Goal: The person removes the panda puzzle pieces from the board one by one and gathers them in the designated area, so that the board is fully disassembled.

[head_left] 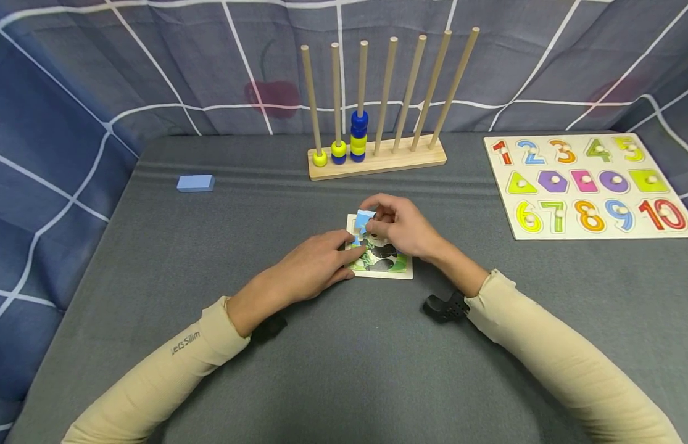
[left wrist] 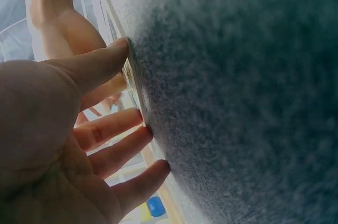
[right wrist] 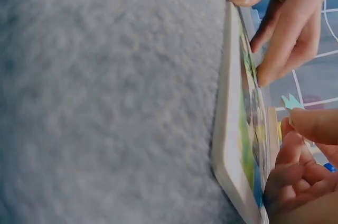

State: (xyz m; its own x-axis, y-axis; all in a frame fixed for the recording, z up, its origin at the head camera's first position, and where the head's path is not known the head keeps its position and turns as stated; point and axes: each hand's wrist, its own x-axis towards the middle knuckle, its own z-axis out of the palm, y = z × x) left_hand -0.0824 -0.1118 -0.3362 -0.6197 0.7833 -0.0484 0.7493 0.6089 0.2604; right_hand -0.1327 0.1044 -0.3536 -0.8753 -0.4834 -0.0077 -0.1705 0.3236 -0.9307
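Note:
A small wooden panda jigsaw board (head_left: pixel 384 267) lies flat on the table in front of me. My left hand (head_left: pixel 320 262) rests on the board's left side, its fingers fairly straight and touching the picture and edge. In the left wrist view the thumb (left wrist: pixel 105 65) meets the board's near edge. Over the upper part of the board, my right hand (head_left: pixel 406 227) pinches a light-blue jigsaw piece (head_left: pixel 363 217) between thumb and finger. The right wrist view shows the tip of that piece (right wrist: pixel 289 101) raised above the board. My right hand hides the board's upper right.
Behind the board stands a wooden peg rack (head_left: pixel 388 161) with tall rods and several blue and yellow beads. A number-and-shape peg puzzle (head_left: pixel 588 185) lies at the right. A blue block (head_left: pixel 195 183) sits at the left. Checked curtain (head_left: pixel 210 68) hangs along the back and sides.

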